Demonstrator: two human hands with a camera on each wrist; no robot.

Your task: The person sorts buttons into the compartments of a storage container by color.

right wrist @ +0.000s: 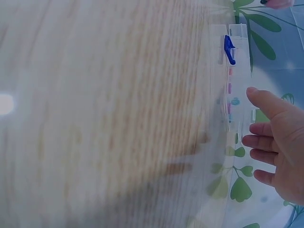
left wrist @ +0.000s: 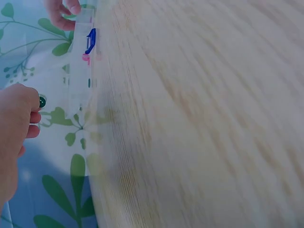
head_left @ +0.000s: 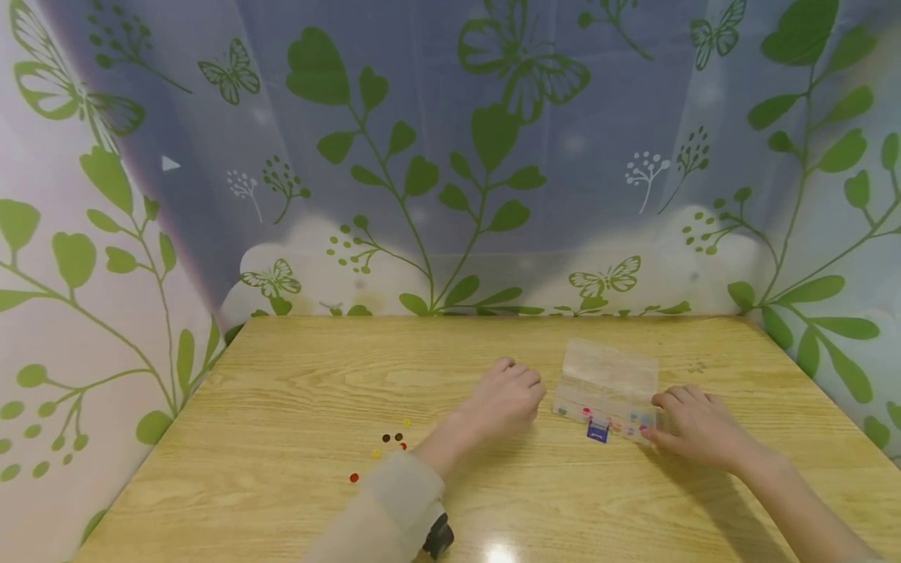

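Note:
My left hand (head_left: 508, 393) is raised just left of a clear plastic box (head_left: 608, 375). A small round dark green button (left wrist: 42, 101) is pinched at its fingertips, seen in the left wrist view; the head view hides it. The box lies with its lid open toward the back and has a blue latch (head_left: 597, 431) at the front. Small pink, red, teal and blue pieces (head_left: 586, 410) lie along its front compartments. My right hand (head_left: 697, 422) rests at the box's right end, thumb by the front corner, fingers loosely extended along the side.
Several loose buttons lie on the wooden table (head_left: 296, 391) to the left: dark ones (head_left: 386, 438), yellow ones (head_left: 376, 453) and red ones (head_left: 354, 478). A patterned curtain (head_left: 436, 156) hangs behind the table and along both sides.

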